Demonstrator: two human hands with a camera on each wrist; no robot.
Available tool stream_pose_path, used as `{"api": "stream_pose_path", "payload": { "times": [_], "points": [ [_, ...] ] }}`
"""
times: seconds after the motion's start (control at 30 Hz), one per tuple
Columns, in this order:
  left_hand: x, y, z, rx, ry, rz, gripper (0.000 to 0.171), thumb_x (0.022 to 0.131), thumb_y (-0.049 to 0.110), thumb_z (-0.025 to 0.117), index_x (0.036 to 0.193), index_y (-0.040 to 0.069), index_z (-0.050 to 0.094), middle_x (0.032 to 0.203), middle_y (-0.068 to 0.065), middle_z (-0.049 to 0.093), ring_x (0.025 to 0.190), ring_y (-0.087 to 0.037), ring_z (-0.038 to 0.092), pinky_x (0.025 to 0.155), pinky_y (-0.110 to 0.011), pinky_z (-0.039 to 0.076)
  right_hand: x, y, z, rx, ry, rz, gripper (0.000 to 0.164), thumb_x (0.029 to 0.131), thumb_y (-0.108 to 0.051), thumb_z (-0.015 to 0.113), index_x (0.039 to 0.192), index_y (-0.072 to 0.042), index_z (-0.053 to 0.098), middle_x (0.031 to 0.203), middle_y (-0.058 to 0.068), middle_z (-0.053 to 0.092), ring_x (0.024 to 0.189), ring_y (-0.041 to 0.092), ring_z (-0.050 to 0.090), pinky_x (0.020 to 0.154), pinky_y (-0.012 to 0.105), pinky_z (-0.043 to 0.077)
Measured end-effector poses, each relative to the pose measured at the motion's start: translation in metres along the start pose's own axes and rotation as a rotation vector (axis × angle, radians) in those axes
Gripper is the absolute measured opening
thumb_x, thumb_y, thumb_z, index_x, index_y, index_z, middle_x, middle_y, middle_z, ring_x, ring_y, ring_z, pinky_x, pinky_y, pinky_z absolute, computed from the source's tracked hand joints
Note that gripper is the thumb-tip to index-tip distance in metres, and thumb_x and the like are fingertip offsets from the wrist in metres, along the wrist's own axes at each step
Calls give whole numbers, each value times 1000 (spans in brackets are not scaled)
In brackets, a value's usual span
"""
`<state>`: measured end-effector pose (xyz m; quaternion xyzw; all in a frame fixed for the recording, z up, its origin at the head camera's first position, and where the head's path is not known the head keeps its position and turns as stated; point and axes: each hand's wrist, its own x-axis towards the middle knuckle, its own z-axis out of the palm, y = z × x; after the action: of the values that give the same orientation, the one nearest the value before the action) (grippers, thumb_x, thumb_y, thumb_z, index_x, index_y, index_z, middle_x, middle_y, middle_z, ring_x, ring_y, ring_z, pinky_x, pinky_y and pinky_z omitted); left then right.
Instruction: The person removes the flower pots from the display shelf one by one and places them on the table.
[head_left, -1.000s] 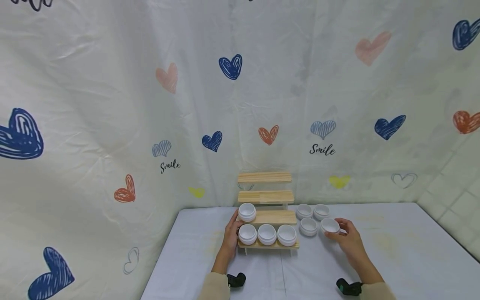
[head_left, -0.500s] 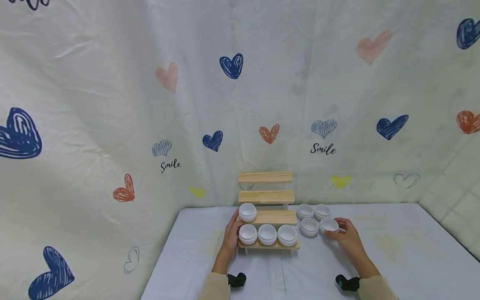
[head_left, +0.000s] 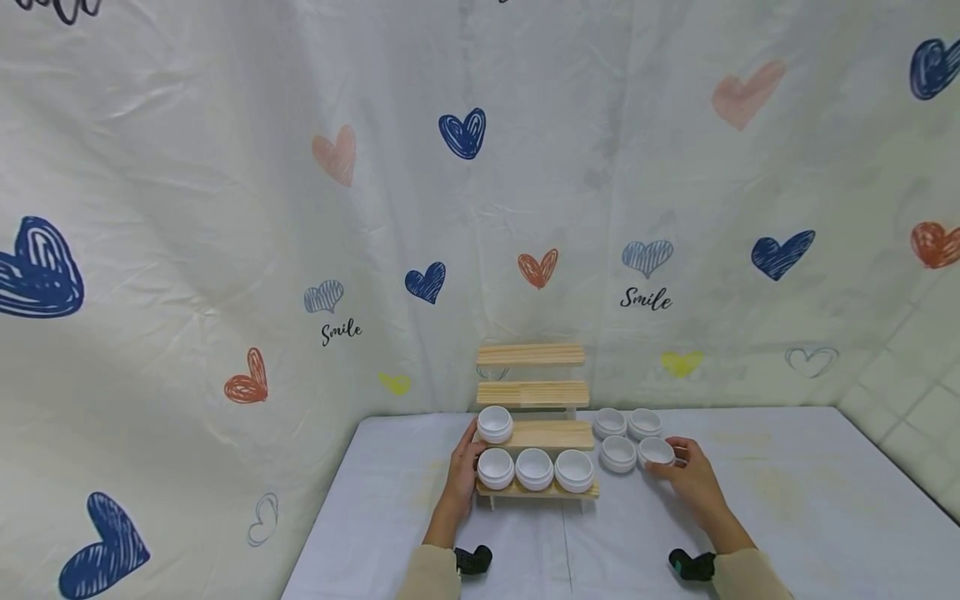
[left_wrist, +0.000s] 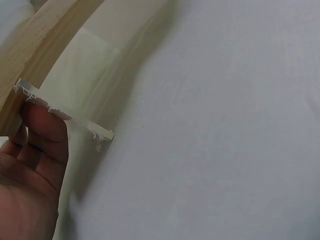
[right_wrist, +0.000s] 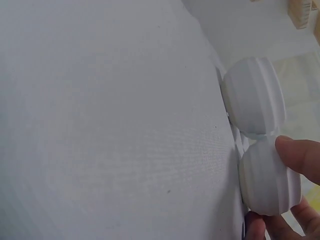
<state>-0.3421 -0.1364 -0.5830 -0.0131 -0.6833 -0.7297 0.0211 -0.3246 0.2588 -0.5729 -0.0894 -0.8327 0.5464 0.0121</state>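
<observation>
A stepped wooden rack (head_left: 550,434) stands at the table's far side. On its lowest step sit three small white bowls (head_left: 534,471); another white bowl (head_left: 495,425) is at the left end of the step above. My left hand (head_left: 461,477) holds the rack by its left side, and the left wrist view shows fingers (left_wrist: 46,125) curled under a wooden board (left_wrist: 47,42). To the right, my right hand (head_left: 693,479) pinches a white bowl (right_wrist: 267,175) between thumb and fingers. That bowl stands on the cloth, close beside a second bowl (right_wrist: 252,95).
Two more white bowls (head_left: 627,423) stand behind that pair, right of the rack. A white cloth (head_left: 615,542) covers the table. Behind it hangs a curtain (head_left: 570,183) printed with hearts. Dark devices (head_left: 473,561) are at both wrists.
My right hand has shifted slightly left with the bowl, bringing it closer to the neighbouring bowl. The left hand and the rack have stayed put.
</observation>
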Motion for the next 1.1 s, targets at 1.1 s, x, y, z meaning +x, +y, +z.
{"api": "stream_pose_path", "payload": {
  "times": [1.1],
  "points": [
    [-3,2,1,-1,0,20,63,98,20,47,160,20,37,166,-8,35,154,-32,25,123,-56,20,-6,-2,1,-51,11,-10,83,92,-30,75,149,4,26,150,35,34,132,48,41,101,53,43]
  ]
}}
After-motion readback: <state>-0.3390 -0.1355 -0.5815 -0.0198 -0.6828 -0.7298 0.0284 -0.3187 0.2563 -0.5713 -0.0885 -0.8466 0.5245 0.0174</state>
